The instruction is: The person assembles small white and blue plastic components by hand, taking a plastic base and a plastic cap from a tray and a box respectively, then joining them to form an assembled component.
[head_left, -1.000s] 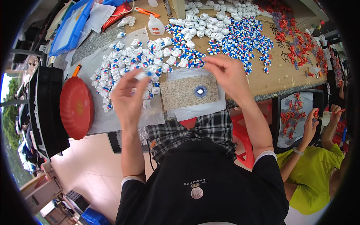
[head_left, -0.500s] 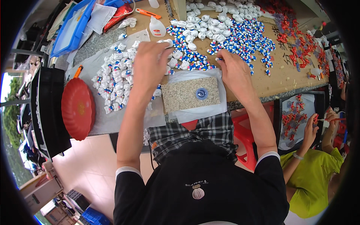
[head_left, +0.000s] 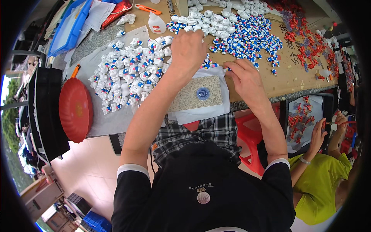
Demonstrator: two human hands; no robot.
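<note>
My left hand (head_left: 188,52) is over the near edge of the white moulded pieces (head_left: 216,23), fingers bent downward. Its fingertips are hidden behind the hand, so whether it grips a piece does not show. My right hand (head_left: 247,79) pinches a small blue piece (head_left: 227,69) between thumb and fingers, just past the right corner of a speckled stone slab (head_left: 185,98). On that slab sits a small round blue dish (head_left: 203,93). Many tiny blue-and-white pieces (head_left: 247,38) lie beyond my hands. To the left, white pieces joined with blue ones (head_left: 127,73) are heaped on white paper.
A white squeeze bottle (head_left: 157,23) and an orange cutter (head_left: 147,9) stand beyond the left heap. A red fluted dish (head_left: 76,110) and a blue tray (head_left: 69,29) are at left. Red pieces (head_left: 305,46) cover the far right; a co-worker's hands (head_left: 319,135) hold a brush.
My left hand has moved right and away from me, from the left heap to the loose white pieces. My right hand stays near the slab's corner, still pinching the small blue piece.
</note>
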